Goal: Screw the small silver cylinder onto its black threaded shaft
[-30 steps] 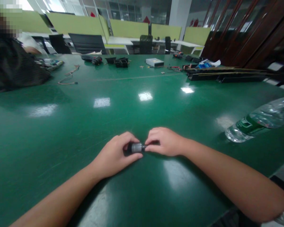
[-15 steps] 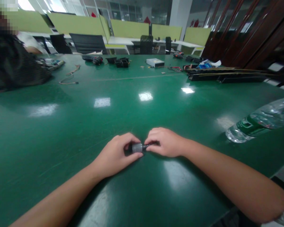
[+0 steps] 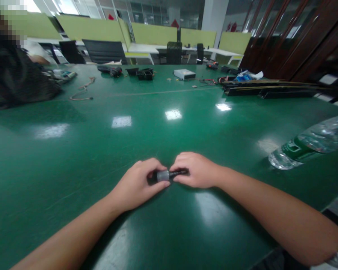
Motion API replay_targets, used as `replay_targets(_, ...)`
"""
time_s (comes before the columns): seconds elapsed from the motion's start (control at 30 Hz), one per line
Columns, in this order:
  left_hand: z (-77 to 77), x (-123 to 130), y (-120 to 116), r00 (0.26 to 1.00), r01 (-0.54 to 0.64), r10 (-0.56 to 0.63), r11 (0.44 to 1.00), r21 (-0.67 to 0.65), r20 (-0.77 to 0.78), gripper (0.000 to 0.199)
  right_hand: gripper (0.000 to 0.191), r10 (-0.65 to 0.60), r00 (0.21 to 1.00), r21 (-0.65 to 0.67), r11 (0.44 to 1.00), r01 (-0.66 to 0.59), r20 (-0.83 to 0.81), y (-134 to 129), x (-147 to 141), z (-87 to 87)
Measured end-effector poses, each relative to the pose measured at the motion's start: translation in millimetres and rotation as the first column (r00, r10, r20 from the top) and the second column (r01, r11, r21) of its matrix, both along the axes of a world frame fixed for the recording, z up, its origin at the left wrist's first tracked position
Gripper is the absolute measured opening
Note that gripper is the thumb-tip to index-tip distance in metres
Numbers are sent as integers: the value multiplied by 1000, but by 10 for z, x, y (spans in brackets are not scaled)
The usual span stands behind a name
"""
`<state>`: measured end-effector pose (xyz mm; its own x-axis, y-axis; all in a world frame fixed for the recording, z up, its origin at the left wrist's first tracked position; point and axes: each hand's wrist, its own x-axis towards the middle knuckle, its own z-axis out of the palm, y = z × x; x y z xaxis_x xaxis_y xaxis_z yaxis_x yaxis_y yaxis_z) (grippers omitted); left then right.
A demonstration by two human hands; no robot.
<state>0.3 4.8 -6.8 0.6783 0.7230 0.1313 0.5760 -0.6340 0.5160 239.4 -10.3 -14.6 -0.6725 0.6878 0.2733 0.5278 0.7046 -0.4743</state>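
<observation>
At the left, the left hand (image 3: 141, 183) is curled around a small dark cylinder (image 3: 163, 175) with a grey band, thumb along the near side and fingers over the far side, so that only the band end shows clearly between them. The piece sits low in the middle of the view, over the green table (image 3: 146, 138); whether it touches the surface cannot be told. Its long axis runs left to right, almost level across the view, fat end in the left palm, thin end toward the right. From that end a narrow dark shaft (image 3: 178, 173) reaches on in the same line — into the space between the thumb and fingers of the right hand (image 3: 196, 169). So the left hand has the body, while the right is nearer the thin end, its fingertips close together about the shaft; how firmly they press, or whether they press at all, cannot be told. On the grey band no writing can be made out. Far right, a clear plastic bottle (image 3: 326, 127) lies on its side with a green label (image 3: 298, 149) — a pale mark shows there, but no brand can be read
</observation>
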Motion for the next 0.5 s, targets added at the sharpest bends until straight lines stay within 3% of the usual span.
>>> replay_targets(0.5, 29, 8, -18, 1000, -11, 11, 1000, -12, 5, 23, 13, -10, 1000, -16, 1000, 10, -1, 10, 27, 2)
